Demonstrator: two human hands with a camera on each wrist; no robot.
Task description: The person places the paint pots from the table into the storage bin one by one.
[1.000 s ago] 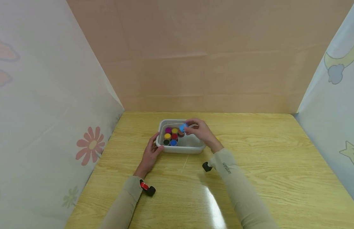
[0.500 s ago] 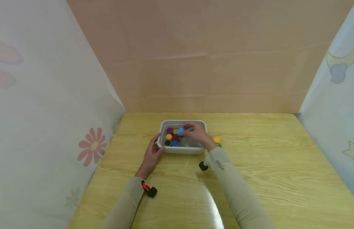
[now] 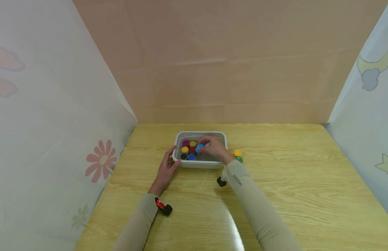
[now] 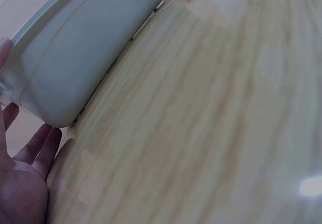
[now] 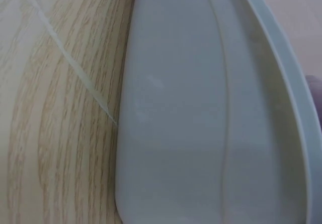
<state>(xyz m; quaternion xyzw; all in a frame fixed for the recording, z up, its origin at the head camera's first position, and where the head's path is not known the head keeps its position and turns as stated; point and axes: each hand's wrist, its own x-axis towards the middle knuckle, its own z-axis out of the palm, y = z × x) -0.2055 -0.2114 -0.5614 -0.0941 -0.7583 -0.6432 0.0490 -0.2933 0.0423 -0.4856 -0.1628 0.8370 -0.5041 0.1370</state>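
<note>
A pale grey plastic container (image 3: 198,164) stands on the wooden table with several small paint pots inside, toward its left half. Among them are a purple pot (image 3: 185,143), a red pot (image 3: 192,150), a black pot (image 3: 183,157) and a dark blue pot (image 3: 191,157). My left hand (image 3: 165,170) holds the container's front left corner, thumb at the front rim and fingers along the left side. Inside the container, my right hand (image 3: 214,146) pinches a light blue paint pot (image 3: 200,148) right beside the red one. The right wrist view shows mostly the container's outer wall (image 5: 176,103).
A yellow pot (image 3: 237,153) and a green pot (image 3: 239,159) are on the table just right of the container. A brown backdrop (image 3: 228,69) rises behind the table (image 3: 291,181), with patterned white sheets at both sides.
My right hand has lowered the light blue pot into the container and brought it toward the front. The yellow and green pots have come into sight beside my right wrist. My left hand keeps its hold.
</note>
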